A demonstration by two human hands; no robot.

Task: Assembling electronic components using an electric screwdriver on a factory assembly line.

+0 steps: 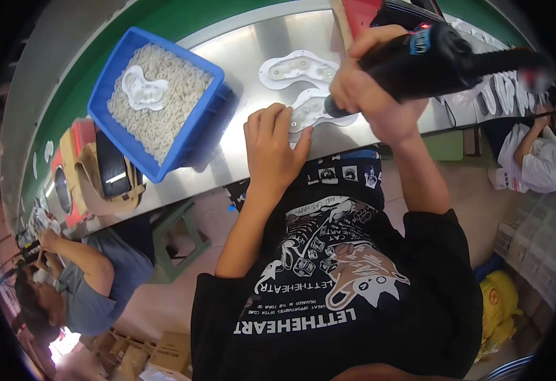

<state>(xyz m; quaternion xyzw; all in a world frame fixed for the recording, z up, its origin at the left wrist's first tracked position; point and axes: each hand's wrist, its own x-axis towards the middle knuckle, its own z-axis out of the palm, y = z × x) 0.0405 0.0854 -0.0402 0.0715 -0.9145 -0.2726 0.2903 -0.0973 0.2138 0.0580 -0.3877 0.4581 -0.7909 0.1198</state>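
In my right hand (376,95) is a black electric screwdriver (411,62), its fingers wrapped round the body and its narrow tip angled down to the left. The tip meets a white curved plastic piece (303,116) on the metal table, near its middle. My left hand (268,145) steadies that piece at its left end, fingertips on top and thumb along the near edge. Just beyond lies a similar white plastic piece (289,68) with small round fittings in it. Part of the worked piece is hidden under my hands.
A blue bin (192,130) full of small pale rings stands to the left, another white piece (144,89) on top. Left of it sits a tan bag (90,168). White parts (503,92) line the right side. A co-worker (94,273) works at left, another person (535,152) at right.
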